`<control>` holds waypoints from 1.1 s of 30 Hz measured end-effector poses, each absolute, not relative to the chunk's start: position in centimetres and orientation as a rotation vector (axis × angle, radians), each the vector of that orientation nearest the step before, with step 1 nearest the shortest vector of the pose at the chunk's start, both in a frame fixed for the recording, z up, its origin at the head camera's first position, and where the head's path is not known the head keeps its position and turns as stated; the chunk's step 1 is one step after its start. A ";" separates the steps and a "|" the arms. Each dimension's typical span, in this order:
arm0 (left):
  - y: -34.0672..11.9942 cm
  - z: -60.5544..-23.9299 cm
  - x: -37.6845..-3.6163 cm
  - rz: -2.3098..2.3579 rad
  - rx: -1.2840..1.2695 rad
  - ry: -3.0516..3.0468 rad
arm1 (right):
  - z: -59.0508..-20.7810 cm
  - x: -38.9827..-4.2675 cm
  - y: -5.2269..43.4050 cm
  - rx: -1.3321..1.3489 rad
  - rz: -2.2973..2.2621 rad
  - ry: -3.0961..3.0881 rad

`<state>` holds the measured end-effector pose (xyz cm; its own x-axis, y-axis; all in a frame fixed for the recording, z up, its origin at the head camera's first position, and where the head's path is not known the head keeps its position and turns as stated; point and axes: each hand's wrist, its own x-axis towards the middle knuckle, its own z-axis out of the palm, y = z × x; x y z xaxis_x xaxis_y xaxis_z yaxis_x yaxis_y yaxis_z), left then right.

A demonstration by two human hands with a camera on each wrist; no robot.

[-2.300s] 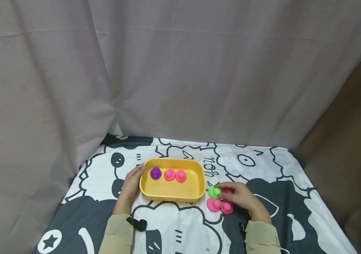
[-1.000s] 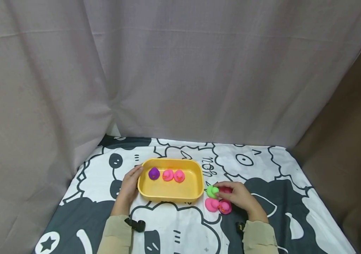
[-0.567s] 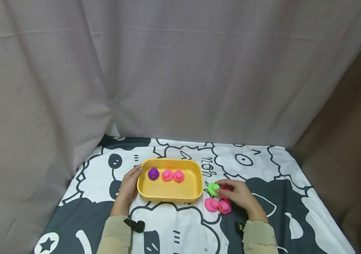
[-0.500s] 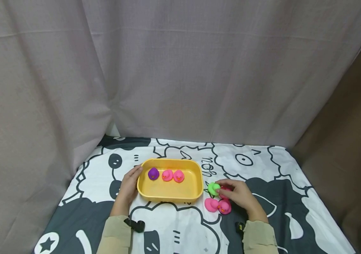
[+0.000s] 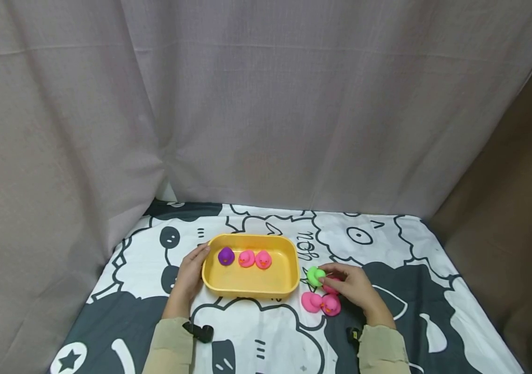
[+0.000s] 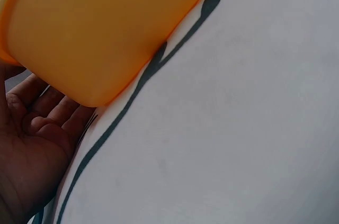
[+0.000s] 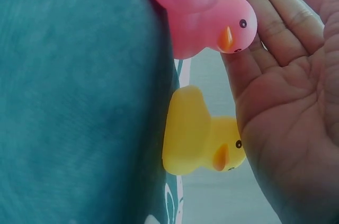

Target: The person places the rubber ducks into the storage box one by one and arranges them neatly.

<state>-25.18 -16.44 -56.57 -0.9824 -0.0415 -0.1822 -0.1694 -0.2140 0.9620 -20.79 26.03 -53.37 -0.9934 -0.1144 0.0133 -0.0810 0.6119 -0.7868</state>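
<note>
A green rubber duck [image 5: 315, 276] is pinched between the thumb and fingers of my right hand [image 5: 354, 285], just right of the yellow tray [image 5: 256, 284]. Under that hand, partly covered, sits a pink duck [image 5: 330, 285]. Two more pink ducks stand nearer me, a lighter one [image 5: 310, 302] and a deeper one [image 5: 331, 305]. My left hand [image 5: 190, 275] rests along the tray's left end; in the left wrist view its loosely bent fingers [image 6: 50, 102] reach behind the tray wall. Inside the tray are a purple duck [image 5: 226, 256] and two pink ducks [image 5: 254, 258].
A yellow duck [image 7: 185, 134] shows below my right palm in the right wrist view, hidden by the hand from the head camera. A black-and-white cartoon cloth [image 5: 266, 332] covers the table. Grey curtains [image 5: 266, 104] hang behind and at the sides.
My right hand has tightened on the green duck and raised it slightly, showing more of the pink duck beneath. The left hand and tray keep their place.
</note>
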 end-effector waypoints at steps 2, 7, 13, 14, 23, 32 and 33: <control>-16.5 -56.6 -25.2 2.378 -0.259 1.910 | -53.4 -20.8 26.0 -0.139 -1.372 2.777; -16.4 -56.7 -25.1 2.384 -0.262 1.909 | -53.2 -20.7 25.9 -0.051 -1.381 2.780; -16.3 -56.8 -25.2 2.399 -0.245 1.895 | -52.5 -20.8 25.5 -0.105 -1.420 2.836; -16.3 -56.8 -25.2 2.407 -0.245 1.890 | -52.3 -20.9 25.4 -0.132 -1.424 2.849; -16.4 -57.0 -25.4 2.411 -0.242 1.898 | -50.7 -21.6 24.1 -0.287 -1.493 2.828; -16.4 -57.0 -25.3 2.419 -0.245 1.884 | -49.2 -22.8 22.1 -0.442 -1.542 2.790; -16.4 -57.0 -25.3 2.419 -0.242 1.886 | -49.0 -23.1 21.8 -0.448 -1.540 2.781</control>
